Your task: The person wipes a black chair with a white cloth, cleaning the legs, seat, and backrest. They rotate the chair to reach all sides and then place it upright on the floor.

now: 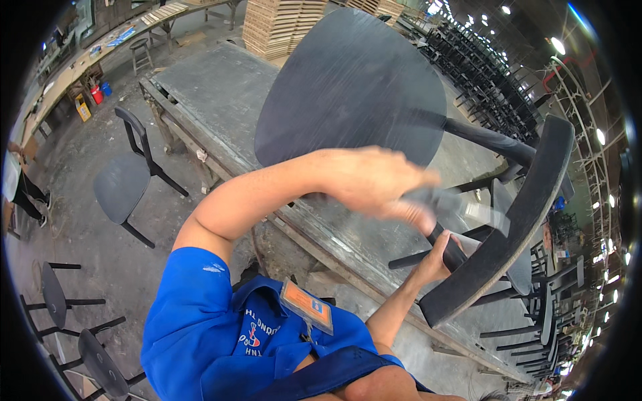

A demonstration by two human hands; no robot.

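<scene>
A black chair is tipped over on a worktable [221, 73], its wide seat [348, 87] standing up and its curved backrest [515, 240] toward the right. My left hand [378, 184] is smeared by motion, its fingers bent around a blurred dark grey thing [438, 199] close to the backrest. What that thing is does not show clearly. Just below, my right hand [436, 260] grips the chair's back post near the backrest. A pale flat piece [466, 244] shows beside these fingers; I cannot tell whether they hold it.
Black chairs stand on the floor to the left, including one [124, 180] beside the table. More chairs [548, 314] crowd the right, and stacked dark frames [475, 67] fill the back. Wooden stacks [281, 30] rise behind the table. Another person [25, 184] is at far left.
</scene>
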